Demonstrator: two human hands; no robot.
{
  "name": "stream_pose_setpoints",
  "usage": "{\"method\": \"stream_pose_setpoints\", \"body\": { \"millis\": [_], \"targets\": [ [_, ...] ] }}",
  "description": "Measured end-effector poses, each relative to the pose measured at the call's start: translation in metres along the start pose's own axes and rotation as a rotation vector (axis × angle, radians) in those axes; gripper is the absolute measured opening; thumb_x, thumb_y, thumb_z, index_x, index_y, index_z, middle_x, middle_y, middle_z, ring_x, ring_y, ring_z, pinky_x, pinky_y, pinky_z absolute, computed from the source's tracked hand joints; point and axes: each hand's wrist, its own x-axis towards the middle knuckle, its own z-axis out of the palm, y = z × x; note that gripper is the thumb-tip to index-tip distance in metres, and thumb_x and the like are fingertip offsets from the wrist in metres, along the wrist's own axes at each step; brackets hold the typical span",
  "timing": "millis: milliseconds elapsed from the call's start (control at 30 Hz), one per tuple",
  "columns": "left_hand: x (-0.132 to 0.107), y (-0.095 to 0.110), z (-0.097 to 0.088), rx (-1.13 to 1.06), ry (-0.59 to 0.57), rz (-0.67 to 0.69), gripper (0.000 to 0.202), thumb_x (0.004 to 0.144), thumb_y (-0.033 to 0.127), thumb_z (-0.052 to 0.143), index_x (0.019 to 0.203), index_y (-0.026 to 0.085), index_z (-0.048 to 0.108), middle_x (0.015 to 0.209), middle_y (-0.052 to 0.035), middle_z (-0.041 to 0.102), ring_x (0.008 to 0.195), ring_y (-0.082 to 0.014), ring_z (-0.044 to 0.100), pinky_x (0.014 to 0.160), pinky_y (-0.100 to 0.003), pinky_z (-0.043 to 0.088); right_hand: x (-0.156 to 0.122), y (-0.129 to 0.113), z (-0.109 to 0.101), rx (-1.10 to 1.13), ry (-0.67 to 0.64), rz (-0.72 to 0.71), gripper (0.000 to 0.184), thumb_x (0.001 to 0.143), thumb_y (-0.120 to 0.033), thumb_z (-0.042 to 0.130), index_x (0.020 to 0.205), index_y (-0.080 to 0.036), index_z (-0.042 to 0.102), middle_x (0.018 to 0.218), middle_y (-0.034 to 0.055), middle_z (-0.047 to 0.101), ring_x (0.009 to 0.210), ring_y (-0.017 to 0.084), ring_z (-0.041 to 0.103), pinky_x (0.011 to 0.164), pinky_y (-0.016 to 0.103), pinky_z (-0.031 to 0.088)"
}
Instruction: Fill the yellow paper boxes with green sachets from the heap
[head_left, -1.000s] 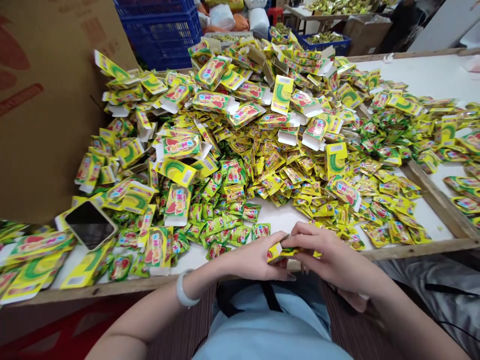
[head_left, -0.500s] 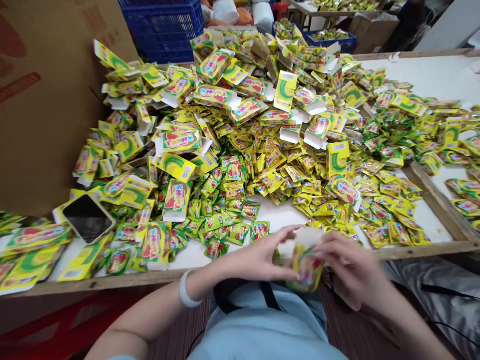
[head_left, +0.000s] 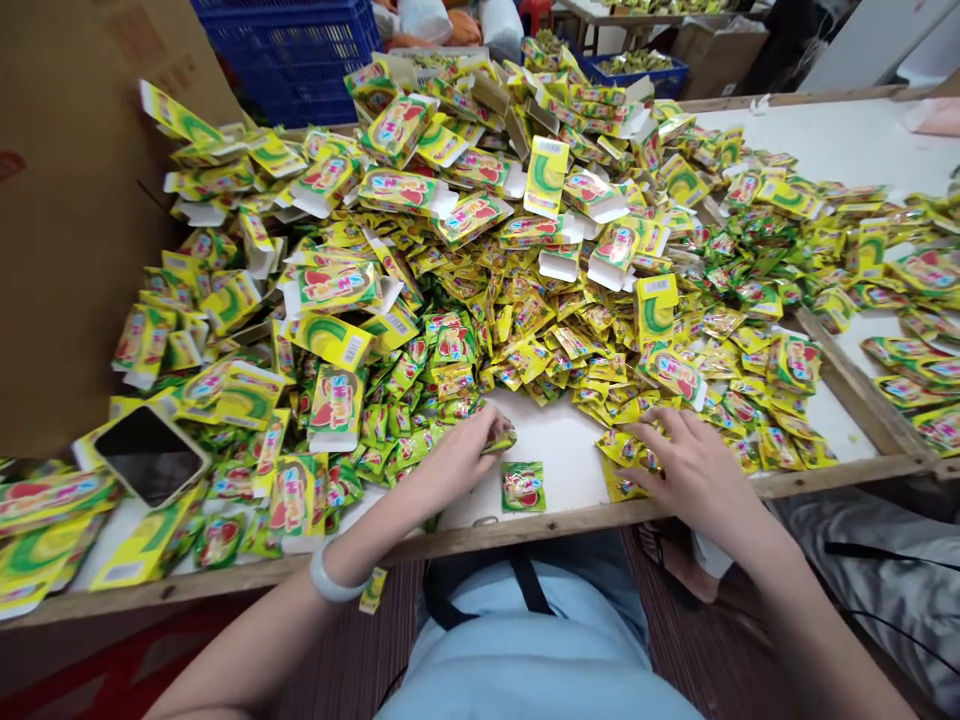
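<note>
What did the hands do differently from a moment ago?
Both hands let go of the small box they held together close to the body and moved apart, forward onto the table. The left hand now reaches into the green sachets; the right hand lies spread on the yellow sachets. The box is out of sight. The phone and the big pile of boxes stayed put.

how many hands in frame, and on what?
2. The left hand touches a green sachet left of centre; the right hand lies spread on yellow sachets right of centre. No other hands show; some may be hidden.
</note>
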Motion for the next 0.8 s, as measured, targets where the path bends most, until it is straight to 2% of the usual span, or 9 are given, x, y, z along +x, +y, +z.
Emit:
{"method": "stream_pose_setpoints", "body": {
  "millis": [100, 167, 233, 300, 367, 433, 533, 600, 800],
  "targets": [
    [0.005, 0.012, -0.003, -0.358, 0.064, -0.138, 0.030, 0.090, 0.032, 0.056, 0.115, 0.017, 0.053, 0.093, -0.0055, 0.065, 0.079, -0.0201, 0.063, 0.074, -0.033, 0.050, -0.004, 0.006, 0.001, -0.052, -0.001, 0.016, 0.017, 0.093, -0.028, 0.059, 0.100, -0.020, 0.071, 0.118, 0.0166, 0.062, 0.103, 0.032, 0.056, 0.079, 0.042, 0.047],
    [0.011, 0.020, 0.002, -0.631, 0.069, -0.193, 0.044, 0.085, 0.041, 0.062, 0.122, 0.017, 0.054, 0.100, -0.0081, 0.067, 0.082, -0.0221, 0.067, 0.073, -0.033, 0.053, -0.006, 0.009, 0.000, 0.099, 0.103, 0.066, 0.020, 0.096, -0.024, 0.053, 0.088, -0.020, 0.071, 0.110, 0.0155, 0.065, 0.097, 0.029, 0.059, 0.077, 0.042, 0.048],
    [0.016, 0.028, 0.012, -0.887, 0.040, -0.236, 0.050, 0.080, 0.049, 0.068, 0.118, 0.018, 0.059, 0.106, -0.0099, 0.068, 0.085, -0.0246, 0.069, 0.071, -0.034, 0.056, -0.006, 0.002, 0.001, 0.437, 0.280, 0.195, 0.020, 0.096, -0.030, 0.054, 0.086, -0.021, 0.069, 0.096, 0.0112, 0.067, 0.083, 0.024, 0.061, 0.070, 0.037, 0.050],
    [0.019, 0.037, 0.025, -1.084, 0.061, -0.279, 0.052, 0.076, 0.052, 0.072, 0.114, 0.019, 0.061, 0.111, -0.0101, 0.068, 0.089, -0.0260, 0.070, 0.072, -0.036, 0.058, -0.002, -0.018, 0.007, 0.875, 0.438, 0.388, 0.018, 0.095, -0.039, 0.058, 0.091, -0.023, 0.065, 0.081, 0.0044, 0.064, 0.064, 0.017, 0.058, 0.056, 0.030, 0.048],
    [0.020, 0.046, 0.038, -1.220, 0.150, -0.308, 0.052, 0.074, 0.053, 0.073, 0.113, 0.020, 0.061, 0.116, -0.0099, 0.068, 0.096, -0.0274, 0.069, 0.076, -0.038, 0.059, 0.006, -0.047, 0.017, 1.275, 0.492, 0.564, 0.023, 0.093, -0.046, 0.061, 0.093, -0.023, 0.059, 0.070, -0.0017, 0.059, 0.047, 0.012, 0.050, 0.043, 0.025, 0.041],
    [0.020, 0.054, 0.048, -1.314, 0.230, -0.315, 0.055, 0.077, 0.061, 0.068, 0.114, 0.020, 0.061, 0.118, -0.0109, 0.068, 0.105, -0.0294, 0.067, 0.081, -0.041, 0.059, 0.017, -0.076, 0.028, 1.502, 0.510, 0.679, 0.027, 0.091, -0.047, 0.063, 0.090, -0.023, 0.053, 0.065, -0.0048, 0.055, 0.041, 0.009, 0.044, 0.038, 0.022, 0.035],
    [0.018, 0.066, 0.058, -1.353, 0.272, -0.284, 0.063, 0.079, 0.071, 0.060, 0.113, 0.018, 0.060, 0.117, -0.0129, 0.068, 0.114, -0.0307, 0.062, 0.089, -0.042, 0.057, 0.033, -0.106, 0.039, 1.496, 0.637, 0.776, 0.029, 0.091, -0.045, 0.064, 0.084, -0.022, 0.049, 0.065, -0.0056, 0.052, 0.047, 0.008, 0.046, 0.044, 0.019, 0.039],
    [0.018, 0.073, 0.062, -1.335, 0.300, -0.248, 0.062, 0.078, 0.069, 0.064, 0.113, 0.018, 0.058, 0.119, -0.0125, 0.067, 0.116, -0.0289, 0.061, 0.094, -0.041, 0.055, 0.039, -0.114, 0.042, 1.399, 0.716, 0.791, 0.028, 0.091, -0.044, 0.063, 0.082, -0.021, 0.049, 0.067, -0.0049, 0.050, 0.053, 0.008, 0.046, 0.050, 0.020, 0.041],
    [0.026, 0.079, 0.072, -1.315, 0.336, -0.225, 0.042, 0.086, 0.052, 0.065, 0.111, 0.018, 0.060, 0.123, -0.0108, 0.066, 0.115, -0.0247, 0.062, 0.100, -0.038, 0.050, 0.040, -0.116, 0.035, 1.275, 0.777, 0.644, 0.024, 0.096, -0.037, 0.055, 0.079, -0.022, 0.049, 0.073, -0.0014, 0.050, 0.065, 0.012, 0.051, 0.060, 0.023, 0.047]
  ]
}}
